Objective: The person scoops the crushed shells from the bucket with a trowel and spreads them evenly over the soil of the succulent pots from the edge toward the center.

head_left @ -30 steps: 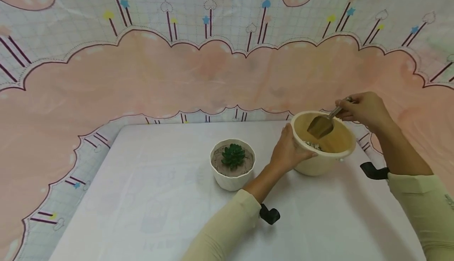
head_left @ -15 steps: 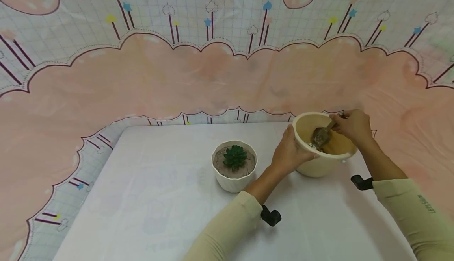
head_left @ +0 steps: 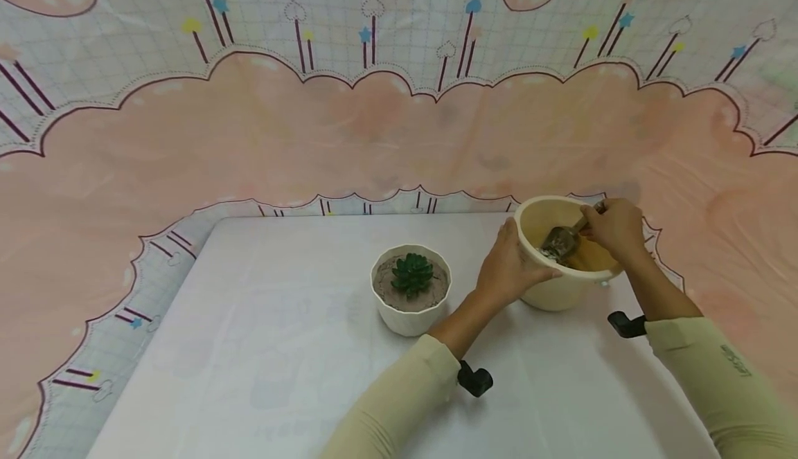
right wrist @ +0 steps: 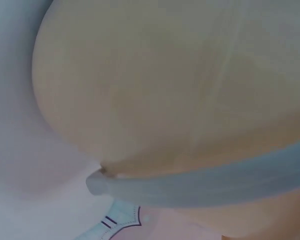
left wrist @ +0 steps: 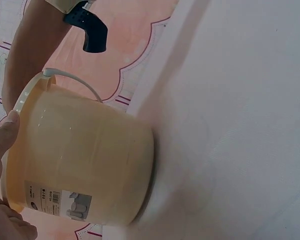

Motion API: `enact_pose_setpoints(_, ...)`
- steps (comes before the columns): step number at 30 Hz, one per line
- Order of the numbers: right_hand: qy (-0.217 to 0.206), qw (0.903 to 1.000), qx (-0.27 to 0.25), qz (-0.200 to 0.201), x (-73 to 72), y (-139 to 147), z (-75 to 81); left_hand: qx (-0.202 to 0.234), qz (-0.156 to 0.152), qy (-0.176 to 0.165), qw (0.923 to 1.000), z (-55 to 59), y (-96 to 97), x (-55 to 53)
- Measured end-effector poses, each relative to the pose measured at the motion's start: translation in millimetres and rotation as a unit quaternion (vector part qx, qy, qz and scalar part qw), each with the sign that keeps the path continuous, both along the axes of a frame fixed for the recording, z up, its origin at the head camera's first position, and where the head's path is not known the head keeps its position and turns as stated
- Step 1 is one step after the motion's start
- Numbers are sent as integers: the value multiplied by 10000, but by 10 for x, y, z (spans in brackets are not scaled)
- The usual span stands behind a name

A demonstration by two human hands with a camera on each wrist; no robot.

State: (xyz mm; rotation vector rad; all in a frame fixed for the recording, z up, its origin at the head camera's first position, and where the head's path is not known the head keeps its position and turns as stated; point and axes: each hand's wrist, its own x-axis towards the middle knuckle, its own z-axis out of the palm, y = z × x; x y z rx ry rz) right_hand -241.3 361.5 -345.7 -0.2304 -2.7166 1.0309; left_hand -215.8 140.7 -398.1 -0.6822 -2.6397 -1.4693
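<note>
Got the bucket in my L hand, fingers gripping it at the rim, thumb along the outside nearest me. My R hand has the scoop pinched by its handle, held slanting down over the far R side of the rim, so its blade is inside the bucket.

Scoop's dull grey, metal-looking, w/ a broad blade and a narrow handle mostly hidden by my fingers. Blade's right by some pale bits low against the near L inner wall (too small to tell what they are, & can't tell how much the scoop carries).

Bucket's cream-yellow, smooth, a bit shiny, round, narrower at the base, w/ a thick paler rim. L wrist view shows a printed label on its side: barcode, small text, plus a little grey pic. A whitish bail handle hangs by the wall; R wrist view is mostly that & blurry bucket. Bucket's on the far R part of the white bench.

To its L, well apart from the bucket & near my L forearm: a white pot, wavy-rimmed, w/ cracked grey-brown fill and a dk green succulent in the middle. Behind the bench: pink backdrop w/ cloud outlines, stars etc.
</note>
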Motion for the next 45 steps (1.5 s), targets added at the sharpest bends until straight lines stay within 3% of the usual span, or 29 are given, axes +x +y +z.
enact_pose_setpoints(16, -315, 9949, -963, -36, -53, 20, 37, 87, 3, 130, 9999, -19, 20, 6)
enact_pose_setpoints(23, -635, 9886, -1345, 230, -50, -1, 86, 12, 68, 127, 9999, 9, -13, 33)
enact_pose_setpoints(31, -989, 9846, -1371, 445, -14, 23, 86, 37, -58, 158, 9999, -15, -36, 69)
enact_pose_setpoints(42, -1286, 9738, -1763, 643, -101, 27, 73, 73, -106, 170, 9998, -33, -39, 64)
enact_pose_setpoints(45, -1414, 9674, -1920, 856, -134, 46, 47, 50, -145, 147, 9998, -37, -36, 64)
